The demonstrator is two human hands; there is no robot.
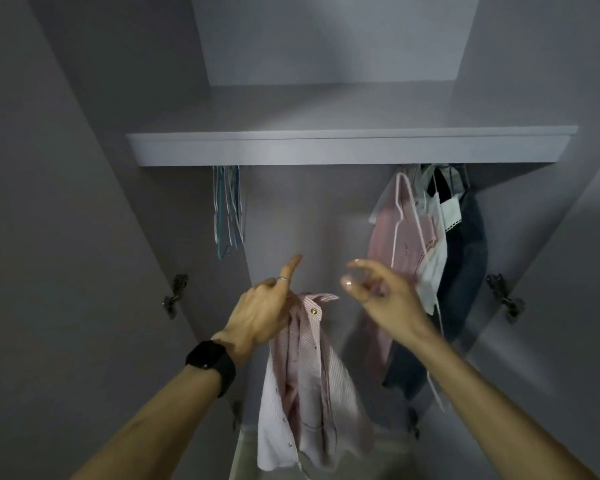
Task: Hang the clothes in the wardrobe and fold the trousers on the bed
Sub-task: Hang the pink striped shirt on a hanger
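A pink-and-white striped shirt (305,386) hangs down in the middle of the open wardrobe, its collar bunched under my left hand (267,310). That hand grips the collar while its index finger points up. My right hand (374,289) is raised to the right of the collar, blurred, with loosely curled fingers holding nothing I can make out. A pink shirt on a white hanger (400,233) hangs at the right under the shelf, next to white garments (433,244) and a dark denim piece (465,258).
A white shelf (350,147) spans the wardrobe above the hands. Several empty striped hangers (227,209) hang at the left. Both doors stand open, with hinges (175,294) left and hinges (504,297) right. The wardrobe floor (243,452) shows below the shirt.
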